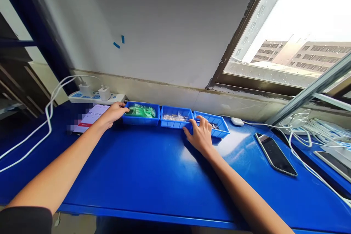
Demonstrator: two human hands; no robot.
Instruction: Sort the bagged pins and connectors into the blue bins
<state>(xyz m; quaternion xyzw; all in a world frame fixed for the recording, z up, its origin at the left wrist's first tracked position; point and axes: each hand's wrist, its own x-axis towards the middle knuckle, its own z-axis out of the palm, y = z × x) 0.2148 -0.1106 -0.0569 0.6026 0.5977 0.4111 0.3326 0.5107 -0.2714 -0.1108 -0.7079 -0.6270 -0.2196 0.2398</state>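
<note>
Head view: along the bench's (145,168) back edge, bins (172,124) were touched by open right hand (201,137) and left hand (113,113), grip unclear.

Three blue bins (171,124) in a row
Left holds green pieces (144,111), middle clear plastic (175,117), right, slightly angled, small dark parts (215,126).

Your table (148,179) is glossy blue, as are your three bins (175,124) — the left one showing green pieces (143,111). Your sleeve (29,220) is black, and the grey wall (170,40) bears two bright blue strips (116,45).
</note>
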